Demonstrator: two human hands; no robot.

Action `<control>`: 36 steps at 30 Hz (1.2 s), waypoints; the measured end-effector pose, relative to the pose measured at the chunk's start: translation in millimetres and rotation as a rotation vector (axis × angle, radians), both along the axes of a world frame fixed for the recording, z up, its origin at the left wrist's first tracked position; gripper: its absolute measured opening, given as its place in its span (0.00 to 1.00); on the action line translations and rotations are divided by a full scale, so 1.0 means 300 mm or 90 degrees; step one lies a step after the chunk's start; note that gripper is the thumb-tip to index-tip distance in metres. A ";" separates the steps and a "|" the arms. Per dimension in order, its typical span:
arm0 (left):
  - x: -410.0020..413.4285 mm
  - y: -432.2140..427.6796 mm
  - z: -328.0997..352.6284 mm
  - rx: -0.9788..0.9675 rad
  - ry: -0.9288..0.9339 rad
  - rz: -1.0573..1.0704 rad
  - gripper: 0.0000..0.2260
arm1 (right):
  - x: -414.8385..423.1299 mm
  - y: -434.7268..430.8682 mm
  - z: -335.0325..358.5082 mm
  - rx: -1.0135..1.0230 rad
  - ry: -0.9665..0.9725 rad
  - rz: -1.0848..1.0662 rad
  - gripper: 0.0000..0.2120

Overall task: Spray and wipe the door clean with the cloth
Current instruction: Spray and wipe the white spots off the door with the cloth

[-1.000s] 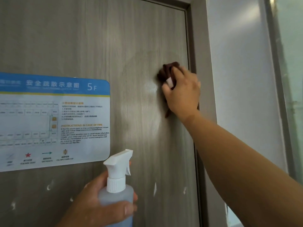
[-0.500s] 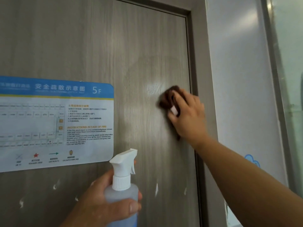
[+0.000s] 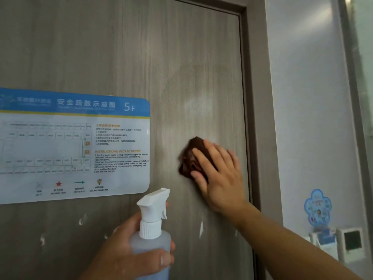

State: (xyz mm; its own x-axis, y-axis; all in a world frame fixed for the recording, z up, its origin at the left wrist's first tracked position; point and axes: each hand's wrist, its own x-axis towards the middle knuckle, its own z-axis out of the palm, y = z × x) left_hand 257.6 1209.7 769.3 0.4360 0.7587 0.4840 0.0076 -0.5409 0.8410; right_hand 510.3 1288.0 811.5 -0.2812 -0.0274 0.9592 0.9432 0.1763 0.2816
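Wiping stroke under way on the one grey wood-grain door [image 3: 125,57], beside its one blue-and-white evacuation sign [image 3: 72,146].

Right hand [image 3: 220,174] presses flat, fingers spread, on the single dark brown cloth [image 3: 190,156] near the door's right edge; left hand [image 3: 129,249] wraps the lone clear spray bottle [image 3: 151,239], low and idle. Next, I'd judge: white flecks below need spraying.
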 end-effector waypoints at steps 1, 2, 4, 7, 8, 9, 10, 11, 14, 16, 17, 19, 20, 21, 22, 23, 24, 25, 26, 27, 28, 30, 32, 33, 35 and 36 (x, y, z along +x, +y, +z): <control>-0.012 -0.001 -0.003 -0.017 -0.018 -0.019 0.52 | 0.023 0.017 0.035 0.014 0.035 0.001 0.23; -0.025 -0.002 -0.005 -0.028 -0.024 -0.028 0.51 | 0.028 0.022 0.098 0.024 0.074 -0.006 0.23; -0.046 0.013 -0.010 -0.032 -0.021 -0.027 0.51 | 0.014 0.016 0.248 0.020 0.122 0.029 0.23; -0.058 0.030 -0.009 -0.032 -0.023 -0.004 0.52 | -0.051 0.020 0.375 0.022 0.143 0.063 0.24; -0.057 0.029 -0.009 -0.031 -0.027 -0.012 0.50 | -0.076 0.023 0.387 0.025 0.128 0.066 0.24; -0.054 0.028 -0.012 -0.027 -0.031 -0.022 0.48 | -0.101 0.026 0.377 0.029 0.099 0.070 0.24; -0.052 0.023 -0.015 -0.025 -0.033 -0.024 0.47 | -0.120 0.029 0.344 0.043 0.061 0.076 0.23; -0.049 0.019 -0.022 -0.023 -0.038 -0.029 0.46 | -0.129 0.034 0.289 0.038 0.017 0.091 0.22; -0.035 0.010 -0.047 -0.047 -0.065 -0.053 0.47 | -0.101 0.031 0.037 0.023 -0.137 0.094 0.20; -0.033 0.007 -0.065 -0.060 -0.070 -0.064 0.48 | -0.031 0.020 -0.086 0.013 -0.239 0.057 0.20; -0.035 0.005 -0.071 -0.061 -0.068 -0.070 0.48 | 0.013 0.018 -0.104 0.010 -0.259 0.037 0.21; -0.040 0.006 -0.076 -0.059 -0.064 -0.081 0.48 | 0.094 0.025 -0.053 0.021 -0.208 0.012 0.22; -0.044 0.006 -0.075 -0.059 -0.065 -0.085 0.47 | 0.122 0.031 0.008 0.030 -0.144 0.005 0.23; -0.044 0.007 -0.073 -0.059 -0.065 -0.085 0.47 | 0.140 0.035 0.087 0.039 -0.071 0.002 0.23; -0.043 0.007 -0.068 -0.062 -0.070 -0.080 0.45 | 0.147 0.035 0.179 0.051 -0.002 0.007 0.24; -0.040 0.007 -0.064 -0.065 -0.078 -0.077 0.44 | 0.142 0.032 0.275 0.053 0.053 0.016 0.25; -0.035 0.006 -0.059 -0.070 -0.090 -0.079 0.42 | 0.123 0.028 0.364 0.044 0.095 0.029 0.25; -0.030 0.005 -0.055 -0.076 -0.102 -0.084 0.41 | 0.096 0.027 0.434 0.032 0.128 0.039 0.26; -0.025 0.005 -0.052 -0.080 -0.111 -0.087 0.40 | 0.060 0.028 0.480 0.024 0.152 0.047 0.27; -0.020 0.007 -0.050 -0.083 -0.117 -0.086 0.40 | 0.024 0.030 0.494 0.017 0.160 0.050 0.27; -0.013 0.008 -0.050 -0.085 -0.121 -0.084 0.40 | -0.011 0.031 0.474 0.013 0.143 0.052 0.28; 0.003 0.007 -0.055 -0.089 -0.125 -0.088 0.40 | -0.054 0.033 0.351 0.018 0.031 0.056 0.27; 0.015 0.002 -0.070 -0.096 -0.121 -0.090 0.39 | -0.045 0.036 0.179 0.022 -0.099 0.067 0.25; 0.021 -0.002 -0.083 -0.098 -0.114 -0.090 0.39 | -0.024 0.035 0.099 0.018 -0.150 0.062 0.25; 0.035 -0.009 -0.117 -0.106 -0.094 -0.086 0.39 | 0.038 0.031 -0.006 0.008 -0.219 0.036 0.24; 0.043 -0.012 -0.136 -0.111 -0.083 -0.083 0.39 | 0.076 0.031 -0.020 0.004 -0.227 0.020 0.24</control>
